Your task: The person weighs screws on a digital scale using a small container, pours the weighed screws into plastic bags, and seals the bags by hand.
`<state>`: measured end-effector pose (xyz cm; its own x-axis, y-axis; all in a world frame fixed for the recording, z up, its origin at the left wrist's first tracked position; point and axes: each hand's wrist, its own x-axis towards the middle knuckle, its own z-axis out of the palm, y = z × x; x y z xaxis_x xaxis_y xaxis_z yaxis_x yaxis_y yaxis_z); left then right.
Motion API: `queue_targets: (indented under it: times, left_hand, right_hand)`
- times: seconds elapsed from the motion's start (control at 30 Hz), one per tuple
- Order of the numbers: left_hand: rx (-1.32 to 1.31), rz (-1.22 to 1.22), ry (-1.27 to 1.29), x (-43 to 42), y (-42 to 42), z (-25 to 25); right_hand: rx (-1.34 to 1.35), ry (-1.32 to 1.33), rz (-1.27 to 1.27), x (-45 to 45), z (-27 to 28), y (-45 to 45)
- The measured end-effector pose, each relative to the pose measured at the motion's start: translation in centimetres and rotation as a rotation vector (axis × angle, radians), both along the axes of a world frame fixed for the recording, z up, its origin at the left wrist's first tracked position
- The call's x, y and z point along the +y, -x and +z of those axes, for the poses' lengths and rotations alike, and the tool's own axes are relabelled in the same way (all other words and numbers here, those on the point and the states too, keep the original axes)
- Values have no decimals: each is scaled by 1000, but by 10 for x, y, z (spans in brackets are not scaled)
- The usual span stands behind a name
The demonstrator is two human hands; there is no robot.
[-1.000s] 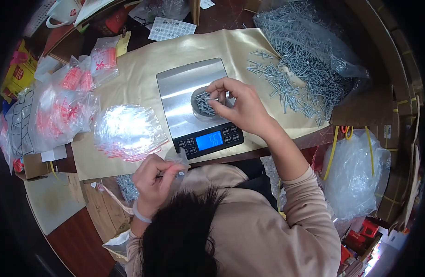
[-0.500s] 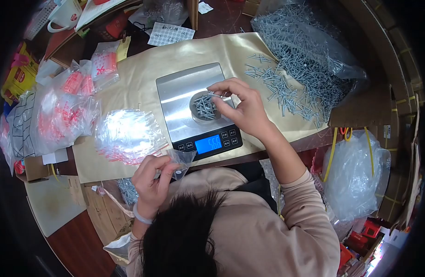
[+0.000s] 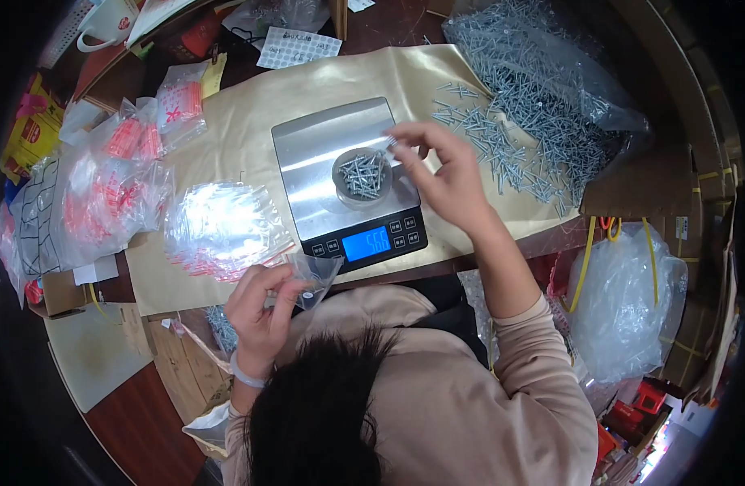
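A digital scale with a steel plate and a lit blue display stands in front of me. On its plate sits a small round cup filled with silver screws. My right hand hovers just right of the cup, thumb and forefinger pinched on what looks like a screw, partly blurred. Below the scale's front edge, my left hand grips a small clear plastic bag between thumb and fingers. Left of the scale lies a pile of flat clear zip bags.
A large plastic bag of screws lies open at the back right, with loose screws spilling onto the gold sheet. Bundles of red-edged bags crowd the left. A label sheet lies at the back.
My right hand has moved right, away from above the cup, still pinched. The left hand keeps its hold on the small bag. The whole view has shifted slightly.
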<state>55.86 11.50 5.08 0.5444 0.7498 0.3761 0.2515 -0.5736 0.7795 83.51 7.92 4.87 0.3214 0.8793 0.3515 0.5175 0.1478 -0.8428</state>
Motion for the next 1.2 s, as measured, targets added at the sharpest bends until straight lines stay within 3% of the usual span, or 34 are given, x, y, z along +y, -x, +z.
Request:
queue_targets:
  times: [0.27, 0.53, 0.77, 0.97, 1.07, 1.2]
  left_hand:
    - [-29, 63, -2, 4, 9, -4]
    - [-23, 37, 38, 1, 7, -1]
    - [7, -41, 56, -2, 0, 1]
    - [61, -109, 94, -5, -2, 7]
    - [38, -99, 62, -2, -2, 8]
    - [27, -76, 93, 0, 4, 5]
  right_hand:
    - [910, 39, 58, -48, -23, -52]
    - [659, 259, -179, -73, -34, -57]
    - [437, 230, -20, -40, -11, -17]
    - [-241, 21, 212, 2, -3, 14]
    - [-303, -70, 102, 3, -4, 12]
    - [-127, 70, -95, -39, -13, -21]
